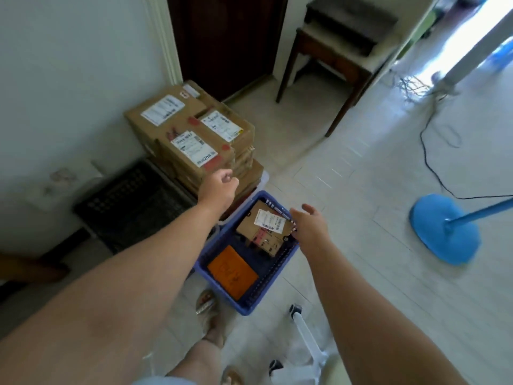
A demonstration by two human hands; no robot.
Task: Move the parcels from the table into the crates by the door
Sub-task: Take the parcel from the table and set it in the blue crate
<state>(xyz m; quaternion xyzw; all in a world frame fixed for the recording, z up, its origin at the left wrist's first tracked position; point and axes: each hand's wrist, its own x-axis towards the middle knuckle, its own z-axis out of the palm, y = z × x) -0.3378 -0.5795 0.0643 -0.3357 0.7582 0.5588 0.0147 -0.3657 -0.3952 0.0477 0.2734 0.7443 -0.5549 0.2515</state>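
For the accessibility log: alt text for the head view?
A curled left hand and open right hand, both empty, reach toward a blue crate holding a cardboard parcel and an orange parcel. Stacked cardboard parcels stand beside it near a dark door.

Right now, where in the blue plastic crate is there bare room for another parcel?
In the blue plastic crate, bare floor lies between the labelled brown cardboard parcel and the flat orange parcel, along the right wall. The piled cardboard boxes behind are crowded.

Daylight floods from upper right, blown-out glare on floor (369,173); overall soft blur; wide-angle bending at edges.
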